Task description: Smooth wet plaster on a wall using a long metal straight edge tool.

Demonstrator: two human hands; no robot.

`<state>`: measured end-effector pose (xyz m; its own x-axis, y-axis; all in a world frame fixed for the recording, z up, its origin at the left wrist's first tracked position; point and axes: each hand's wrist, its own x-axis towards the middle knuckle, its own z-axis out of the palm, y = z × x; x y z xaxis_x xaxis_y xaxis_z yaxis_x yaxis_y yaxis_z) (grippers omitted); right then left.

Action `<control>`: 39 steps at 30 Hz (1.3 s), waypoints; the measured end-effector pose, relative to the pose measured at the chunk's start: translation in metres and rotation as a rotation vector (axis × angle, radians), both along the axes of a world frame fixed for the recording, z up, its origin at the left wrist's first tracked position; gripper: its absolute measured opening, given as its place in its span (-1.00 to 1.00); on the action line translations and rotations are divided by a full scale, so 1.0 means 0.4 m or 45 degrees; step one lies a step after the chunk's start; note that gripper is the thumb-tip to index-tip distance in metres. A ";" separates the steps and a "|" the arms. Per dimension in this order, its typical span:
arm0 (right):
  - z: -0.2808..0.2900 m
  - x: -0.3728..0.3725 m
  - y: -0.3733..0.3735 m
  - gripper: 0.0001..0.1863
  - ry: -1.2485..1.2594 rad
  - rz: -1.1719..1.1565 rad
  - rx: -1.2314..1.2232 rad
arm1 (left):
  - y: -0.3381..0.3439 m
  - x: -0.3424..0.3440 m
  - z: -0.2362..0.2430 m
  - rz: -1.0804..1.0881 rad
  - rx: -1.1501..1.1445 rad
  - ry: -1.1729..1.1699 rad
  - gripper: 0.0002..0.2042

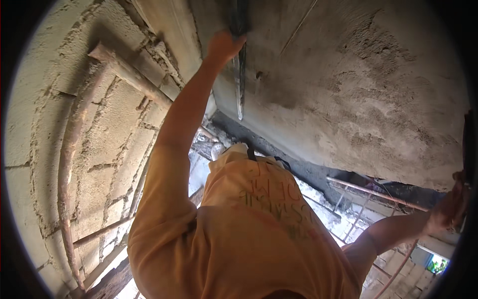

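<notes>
High up, my left hand [225,46] is closed round a long, narrow grey metal bar [240,89]. The bar lies along the grey plastered wall [308,99], its lower end showing below my hand and its upper part fading into shadow. Far out at the right rim, my right hand [448,207] is bent round a dark edge [468,144] beside the end of the plaster. Its fingers are dim, and I cannot make out what they hold. The plaster is smooth near the bar and rough toward the right.
On the left, rusty pipe scaffolding [69,149] stands before a pale block wall [114,144]. More scaffold rails [378,193] run below the plastered wall at lower right. A wooden plank [112,284] lies at the lower left. Beneath me is a bright, littered floor [318,197].
</notes>
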<state>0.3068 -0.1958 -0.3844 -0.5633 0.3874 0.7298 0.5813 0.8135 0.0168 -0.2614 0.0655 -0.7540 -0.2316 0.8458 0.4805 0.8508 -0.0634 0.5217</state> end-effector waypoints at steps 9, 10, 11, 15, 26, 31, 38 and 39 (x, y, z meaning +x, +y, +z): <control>-0.170 -0.035 0.022 -0.75 -0.138 -0.534 -0.003 | -0.061 -0.015 -0.038 -0.165 -0.456 -0.124 -0.45; -0.188 -0.049 0.020 -0.74 -0.164 -0.666 -0.043 | -0.061 -0.030 -0.066 -0.169 -0.459 -0.122 -0.45; -0.203 -0.056 0.020 -0.72 -0.191 -0.798 -0.085 | -0.066 -0.043 -0.109 -0.140 -0.423 -0.025 -0.46; -0.281 -0.087 0.026 -0.66 -0.031 -1.036 -0.316 | -0.090 -0.078 -0.217 -0.060 -0.429 -0.106 -0.46; -0.403 -0.233 0.060 -0.78 0.423 -0.572 -0.737 | -0.152 -0.157 -0.575 0.167 -0.742 -0.076 -0.48; -0.444 -0.291 0.033 -0.79 0.461 -0.500 -0.884 | -0.135 -0.133 -0.548 0.156 -0.736 -0.210 -0.51; -0.595 -0.414 0.077 -0.71 0.428 -0.374 -1.211 | -0.207 -0.092 -0.545 0.091 -0.821 -0.605 -0.32; -0.612 -0.415 0.098 -0.66 0.434 -0.277 -1.232 | -0.242 -0.078 -0.578 0.192 -0.833 -0.987 -0.26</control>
<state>0.1409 -0.1567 -0.6291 -0.2341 0.9587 0.1615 0.5683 0.2697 -0.7773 -0.2926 -0.0314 -0.9853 -0.4076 0.8250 -0.3914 0.2404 0.5104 0.8256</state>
